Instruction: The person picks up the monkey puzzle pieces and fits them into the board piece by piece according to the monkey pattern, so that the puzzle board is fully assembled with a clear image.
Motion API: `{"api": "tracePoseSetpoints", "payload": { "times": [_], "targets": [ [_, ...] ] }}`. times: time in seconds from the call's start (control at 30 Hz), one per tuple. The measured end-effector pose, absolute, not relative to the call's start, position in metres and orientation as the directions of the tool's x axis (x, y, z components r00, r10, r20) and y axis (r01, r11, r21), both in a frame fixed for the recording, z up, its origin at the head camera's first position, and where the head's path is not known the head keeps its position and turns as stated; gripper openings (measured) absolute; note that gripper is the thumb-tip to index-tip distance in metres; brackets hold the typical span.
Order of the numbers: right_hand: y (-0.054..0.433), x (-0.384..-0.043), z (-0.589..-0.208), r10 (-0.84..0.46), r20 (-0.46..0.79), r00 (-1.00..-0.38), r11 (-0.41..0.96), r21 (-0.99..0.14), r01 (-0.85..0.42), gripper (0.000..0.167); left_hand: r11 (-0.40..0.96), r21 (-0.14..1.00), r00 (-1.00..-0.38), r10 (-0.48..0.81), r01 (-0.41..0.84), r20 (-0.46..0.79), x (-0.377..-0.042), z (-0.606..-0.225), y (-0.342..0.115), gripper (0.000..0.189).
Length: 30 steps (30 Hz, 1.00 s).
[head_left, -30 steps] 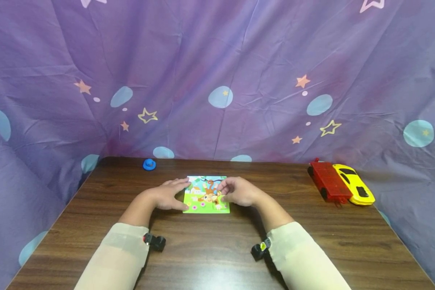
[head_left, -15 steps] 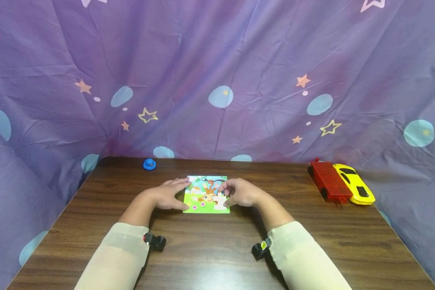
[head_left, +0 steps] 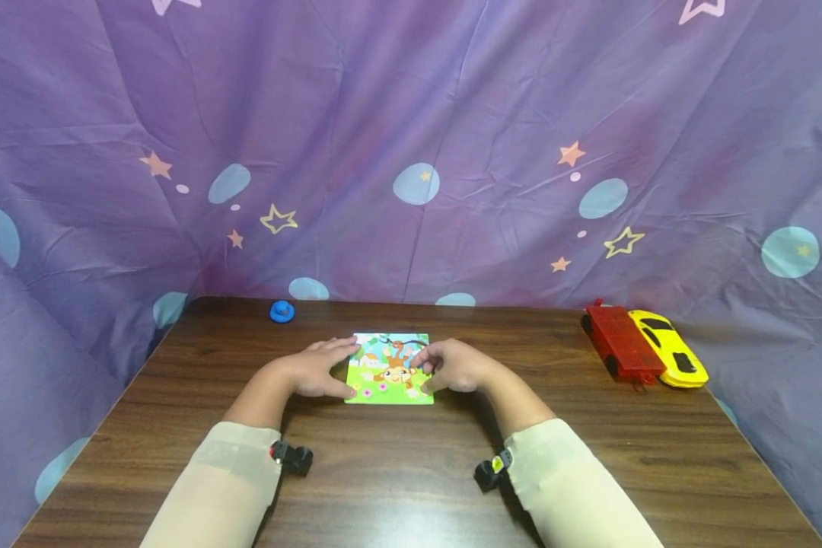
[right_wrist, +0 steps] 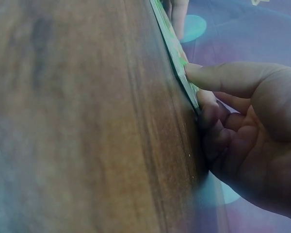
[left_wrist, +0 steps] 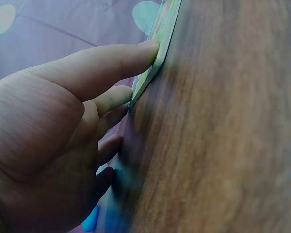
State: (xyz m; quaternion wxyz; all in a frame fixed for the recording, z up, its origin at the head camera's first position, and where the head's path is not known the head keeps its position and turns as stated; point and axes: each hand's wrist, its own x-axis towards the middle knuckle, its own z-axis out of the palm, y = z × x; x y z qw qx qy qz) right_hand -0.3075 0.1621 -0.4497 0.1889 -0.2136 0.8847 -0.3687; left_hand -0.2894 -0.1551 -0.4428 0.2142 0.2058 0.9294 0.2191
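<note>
A square jigsaw puzzle with a monkey picture lies flat on the table in the head view. My left hand rests along its left side, fingers loosely extended; in the left wrist view the thumb touches the puzzle's face near a corner. At the lower right lies a jigsaw piece, level with the picture. My right hand, fingers curled, has its thumb and index finger about that piece. The right wrist view has the right thumb on the puzzle's rim, which partly hides the finger contact.
A small blue hat-shaped toy sits at the back left of the brown table. At the right stand a red toy trailer and a yellow toy car, side by side. A purple curtain hangs behind the table.
Half a second ago a white, piece-shaped patch stood at the puzzle's lower right; now the picture covers that spot. The right hand has barely shifted and the left stays put.
</note>
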Motion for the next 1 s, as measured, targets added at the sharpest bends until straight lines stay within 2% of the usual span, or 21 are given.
{"api": "tracePoseSetpoints", "payload": {
  "times": [0.77,1.0],
  "targets": [
    [0.1631,-0.3078,-0.4465,-0.534,-0.177,-0.826,0.694,-0.651,-0.309,0.037,0.815,0.499,-0.829,0.478,0.295,-0.291,-0.2888,-0.4432,-0.154,0.096],
    [0.1695,-0.3094,-0.4436,-0.558,-0.157,-0.815,0.622,-0.729,-0.285,0.044,0.806,0.515,-0.838,0.476,0.294,-0.267,-0.2884,-0.4408,-0.153,0.096]
  ]
}}
